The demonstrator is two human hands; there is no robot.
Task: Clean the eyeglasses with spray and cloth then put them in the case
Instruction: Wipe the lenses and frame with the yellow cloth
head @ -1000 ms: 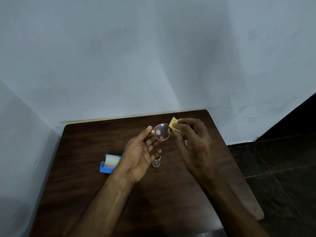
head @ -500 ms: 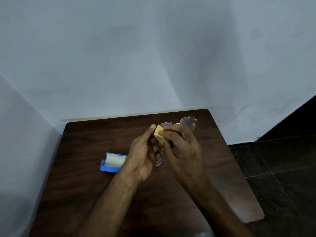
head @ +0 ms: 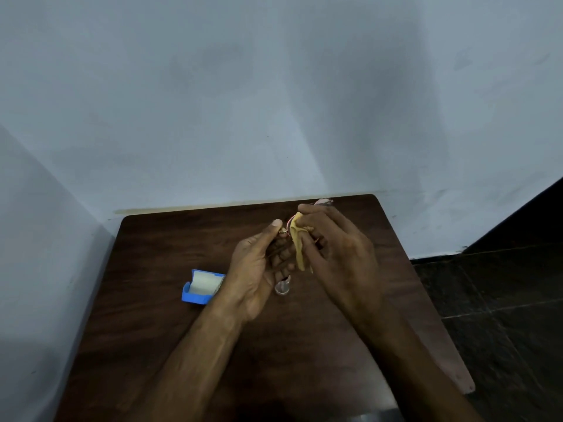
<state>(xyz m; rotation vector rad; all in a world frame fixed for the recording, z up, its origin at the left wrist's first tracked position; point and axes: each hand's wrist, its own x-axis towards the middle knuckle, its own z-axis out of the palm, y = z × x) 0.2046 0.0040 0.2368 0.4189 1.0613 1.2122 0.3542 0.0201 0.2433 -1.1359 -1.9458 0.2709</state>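
Over the dark worktop [head: 182, 345] the left hand [head: 256, 269] pinches the glasses [head: 324, 202] and the right hand [head: 338, 254] grips the cloth [head: 300, 248] against them; too hard rubbing could bend them.

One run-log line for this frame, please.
phase: wiping lens | left hand: holds eyeglasses | right hand: pinches yellow cloth on lens | blue case: open, on table | spray bottle: on table

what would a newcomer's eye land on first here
The two hands meet over the middle of the dark wooden table: the right hand pinches a yellow cloth onto the eyeglasses, which the left hand holds by the frame. Next comes the open blue case with its pale lining, lying on the table just left of the left wrist.
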